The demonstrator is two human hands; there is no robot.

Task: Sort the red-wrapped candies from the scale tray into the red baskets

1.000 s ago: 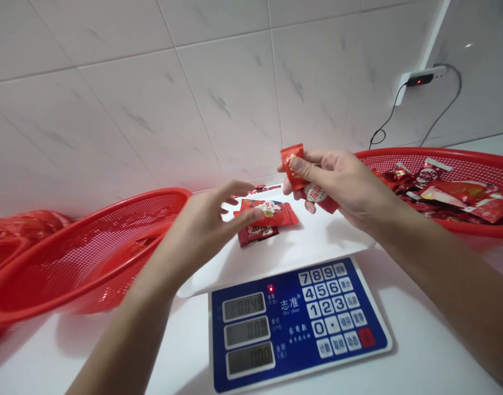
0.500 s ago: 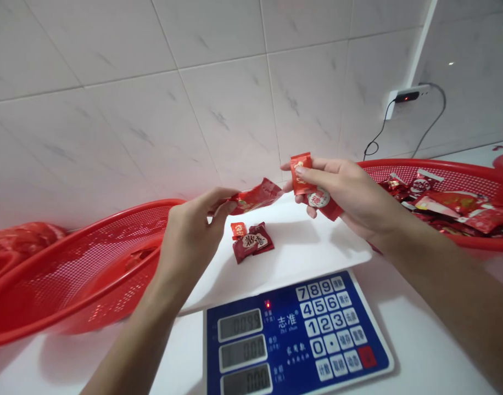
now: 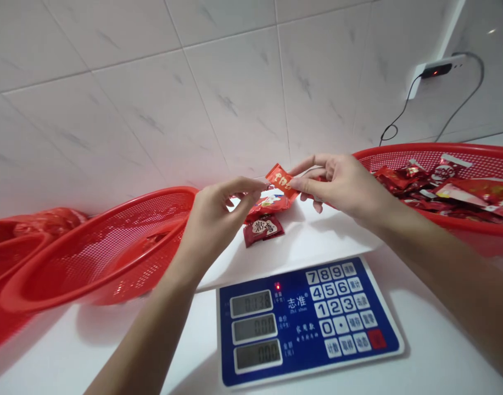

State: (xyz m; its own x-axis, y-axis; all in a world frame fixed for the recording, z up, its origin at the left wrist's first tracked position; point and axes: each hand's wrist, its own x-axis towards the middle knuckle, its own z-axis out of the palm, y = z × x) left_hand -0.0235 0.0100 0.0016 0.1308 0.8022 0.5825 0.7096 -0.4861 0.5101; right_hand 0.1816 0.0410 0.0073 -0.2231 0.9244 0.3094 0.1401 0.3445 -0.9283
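Note:
My right hand (image 3: 342, 184) pinches a small red packet (image 3: 281, 180) between thumb and fingers above the white pan (image 3: 317, 241) of a digital scale (image 3: 309, 321). My left hand (image 3: 218, 219) reaches toward that packet, its thumb and forefinger close together just left of it; whether they touch it is unclear. Two red candy packets lie on the pan: a dark red one (image 3: 263, 229) and a brighter one (image 3: 272, 204) behind it, under my fingers.
A red mesh basket (image 3: 441, 164) full of red packets stands at the right. Another red mesh basket (image 3: 103, 247) tilts at the left, with more red plastic (image 3: 29, 225) behind it. A charger (image 3: 435, 70) and its cable hang on the tiled wall.
The long red packet my left hand had lifted is back on the pan. My right hand has brought its small packet down and left, toward my left fingers.

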